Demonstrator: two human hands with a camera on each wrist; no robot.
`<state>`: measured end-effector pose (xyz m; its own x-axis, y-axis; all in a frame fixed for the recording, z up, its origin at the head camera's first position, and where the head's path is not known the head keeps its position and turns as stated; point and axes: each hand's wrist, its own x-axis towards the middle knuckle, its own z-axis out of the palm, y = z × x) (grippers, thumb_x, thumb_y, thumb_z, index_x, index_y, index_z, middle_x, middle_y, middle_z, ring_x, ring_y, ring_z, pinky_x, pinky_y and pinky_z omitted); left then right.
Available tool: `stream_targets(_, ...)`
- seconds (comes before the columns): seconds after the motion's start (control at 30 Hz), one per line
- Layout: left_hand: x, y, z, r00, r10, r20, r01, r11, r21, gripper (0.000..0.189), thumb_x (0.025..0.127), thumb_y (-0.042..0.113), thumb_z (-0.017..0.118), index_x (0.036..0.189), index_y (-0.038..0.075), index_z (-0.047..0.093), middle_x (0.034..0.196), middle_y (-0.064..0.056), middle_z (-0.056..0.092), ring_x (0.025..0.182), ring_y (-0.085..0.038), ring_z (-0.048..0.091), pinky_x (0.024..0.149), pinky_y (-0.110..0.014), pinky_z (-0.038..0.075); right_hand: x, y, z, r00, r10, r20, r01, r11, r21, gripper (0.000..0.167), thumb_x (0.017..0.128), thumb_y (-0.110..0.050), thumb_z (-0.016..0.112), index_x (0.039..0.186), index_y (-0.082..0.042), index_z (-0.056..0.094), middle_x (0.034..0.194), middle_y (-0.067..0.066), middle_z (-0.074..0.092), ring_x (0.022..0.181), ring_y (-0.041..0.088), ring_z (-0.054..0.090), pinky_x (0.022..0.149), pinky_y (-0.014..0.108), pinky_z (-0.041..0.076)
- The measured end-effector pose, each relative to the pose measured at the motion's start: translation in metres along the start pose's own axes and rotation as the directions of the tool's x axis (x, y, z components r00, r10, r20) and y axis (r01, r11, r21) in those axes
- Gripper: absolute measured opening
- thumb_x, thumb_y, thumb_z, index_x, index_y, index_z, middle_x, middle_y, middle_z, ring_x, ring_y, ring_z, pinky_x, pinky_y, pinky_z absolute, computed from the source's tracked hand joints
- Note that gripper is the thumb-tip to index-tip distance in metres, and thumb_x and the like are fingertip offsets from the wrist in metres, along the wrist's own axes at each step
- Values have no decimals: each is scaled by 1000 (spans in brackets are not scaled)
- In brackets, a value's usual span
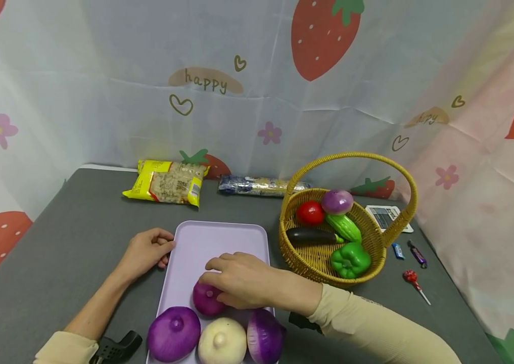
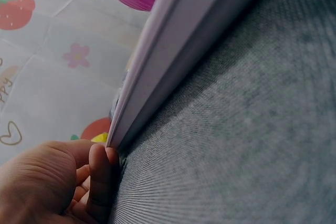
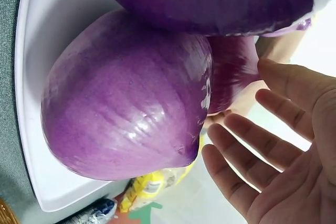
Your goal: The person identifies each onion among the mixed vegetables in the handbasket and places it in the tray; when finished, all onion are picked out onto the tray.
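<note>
A lilac tray lies on the grey table. At its left rim my left hand pinches the edge between curled fingers and thumb, as the left wrist view shows too. Over the tray's middle hovers my right hand, fingers loosely spread, beside a magenta onion. In the right wrist view the thumb is close to that onion; contact is unclear. A glossy purple onion fills that view, largely hidden in the head view. Toward the near end sit a purple onion, a white onion and a purple-and-white onion.
Right of the tray stands a wicker basket holding toy vegetables, including an eggplant and a green pepper. Behind are a yellow bag and a silvery-blue packet. A lollipop and small wrapped sweets lie far right.
</note>
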<state>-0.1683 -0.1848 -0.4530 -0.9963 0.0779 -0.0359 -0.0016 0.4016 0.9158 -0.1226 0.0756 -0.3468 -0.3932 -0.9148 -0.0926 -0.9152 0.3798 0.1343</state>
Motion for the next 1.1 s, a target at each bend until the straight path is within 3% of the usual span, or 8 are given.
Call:
stream_targets(0.6, 0, -1, 0, 1000, 3, 4, -3, 1000, -11, 31, 94, 16, 63, 114, -7, 61, 85, -13, 68, 57, -8, 60, 53, -24, 58, -3, 1, -3, 1000, 6, -1, -6, 1000, 27, 35, 92, -32, 66, 125, -24, 61, 129, -1, 62, 115, 15, 62, 93, 30, 56)
stream_targets(0.77, -1, 0, 0, 1000, -4, 4, 4, 1000, -10, 30, 94, 15, 63, 114, -7, 61, 85, -14, 68, 57, -9, 61, 54, -25, 58, -12, 14, -12, 996, 50, -77, -44, 996, 83, 36, 91, -30, 67, 126, -21, 61, 128, 1, 63, 117, 17, 61, 98, 33, 54)
stream_targets(0.93, 0, -1, 0, 1000, -1, 3, 1, 1000, -2, 30, 94, 14, 62, 114, -7, 61, 85, -14, 68, 57, -8, 61, 53, -25, 58, -32, 42, -24, 960, 121, -252, -92, 988, 121, 33, 87, -24, 71, 119, -16, 65, 118, 1, 67, 106, 17, 65, 91, 33, 57)
stream_targets(1.1, 1, -2, 0, 1000, 3, -2, -3, 1000, -1, 29, 94, 13, 63, 113, -8, 61, 84, -13, 68, 56, -8, 61, 53, -25, 58, -62, 79, -30, 910, 232, -343, -204, 972, 117, 19, 83, -16, 70, 102, -15, 71, 102, 0, 69, 87, 15, 65, 75, 29, 57)
